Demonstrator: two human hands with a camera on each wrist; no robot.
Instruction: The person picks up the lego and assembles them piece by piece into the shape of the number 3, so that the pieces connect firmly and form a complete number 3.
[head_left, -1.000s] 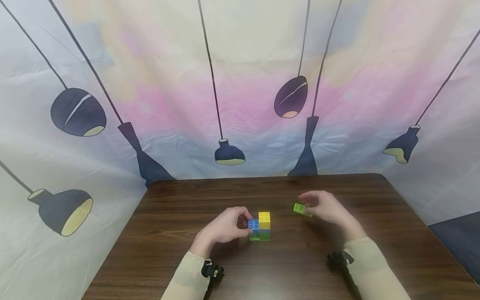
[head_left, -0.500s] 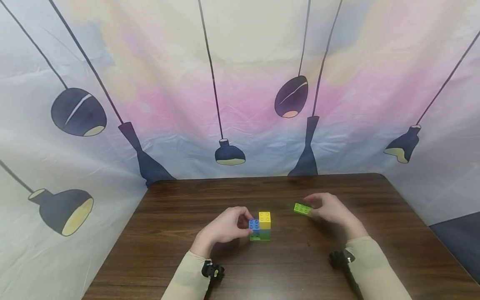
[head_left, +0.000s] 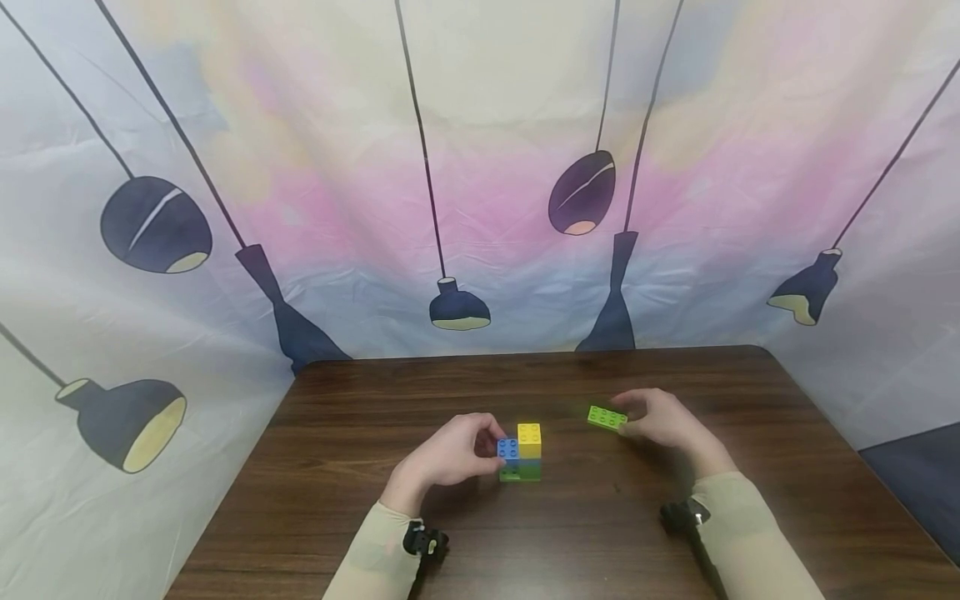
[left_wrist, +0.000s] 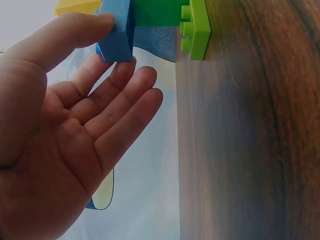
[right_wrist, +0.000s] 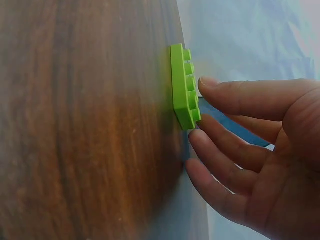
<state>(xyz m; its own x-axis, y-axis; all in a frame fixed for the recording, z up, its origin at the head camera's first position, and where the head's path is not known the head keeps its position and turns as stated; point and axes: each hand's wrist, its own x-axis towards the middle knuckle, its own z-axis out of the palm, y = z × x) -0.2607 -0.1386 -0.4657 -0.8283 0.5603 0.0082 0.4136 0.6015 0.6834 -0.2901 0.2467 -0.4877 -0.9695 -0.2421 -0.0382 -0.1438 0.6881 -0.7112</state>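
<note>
A small stack of toy building bricks stands on the table, left of the other loose piece. A light green flat brick (left_wrist: pixel 200 30) forms its base, with a green brick (left_wrist: pixel 159 12) above. Over that lies a blue brick (head_left: pixel 507 448), jutting left, and a yellow brick (head_left: pixel 528 440) tops the right side. My left hand (head_left: pixel 450 450) pinches the jutting end of the blue brick between thumb and fingers. To the right, another light green flat brick (head_left: pixel 607 417) lies studs up. My right hand (head_left: pixel 662 418) hovers beside its right end, fingers loosely bent; contact is hard to tell.
The brown wooden table (head_left: pixel 360 392) reaches back to a cloth backdrop (head_left: pixel 510 100) printed with hanging lamps. Dark wrist cameras sit on both sleeves.
My right hand has drawn slightly right and toward me, uncovering more of the loose light green brick. My left hand and the stack have stayed put.
</note>
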